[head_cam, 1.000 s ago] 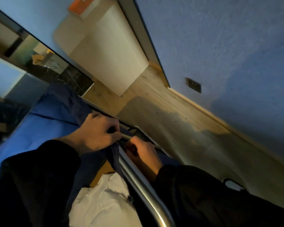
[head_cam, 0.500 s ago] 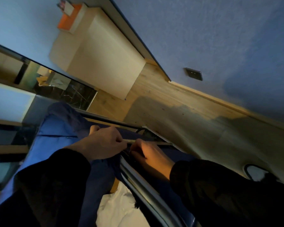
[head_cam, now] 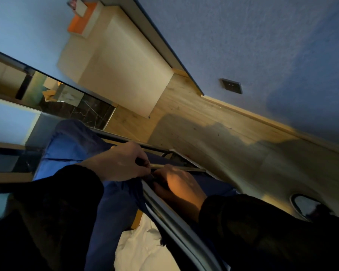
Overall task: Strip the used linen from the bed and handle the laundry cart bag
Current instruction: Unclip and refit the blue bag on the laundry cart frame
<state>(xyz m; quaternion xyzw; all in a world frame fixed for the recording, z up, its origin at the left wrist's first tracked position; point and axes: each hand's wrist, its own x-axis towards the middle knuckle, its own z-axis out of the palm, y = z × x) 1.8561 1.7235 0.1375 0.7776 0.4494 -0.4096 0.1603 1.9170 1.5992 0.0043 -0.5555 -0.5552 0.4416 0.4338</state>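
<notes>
The blue laundry cart bag hangs from the cart's metal frame rail, which runs from the middle to the bottom of the view. Crumpled white linen lies inside the bag at the bottom. My left hand grips the bag's blue fabric at the frame corner and pinches a thin pale cord or strap. Just right of the rail, my right hand has its fingers curled into the bag's edge. Both of my sleeves are black.
A wooden floor stretches ahead, with a blue wall and a wall socket on the right. A pale cabinet stands ahead. A mirror or glass panel is at the left. A shoe tip shows lower right.
The view has tilted and shifted slightly. Both hands stay at the frame corner; the right hand has slid a little further along the bag's edge.
</notes>
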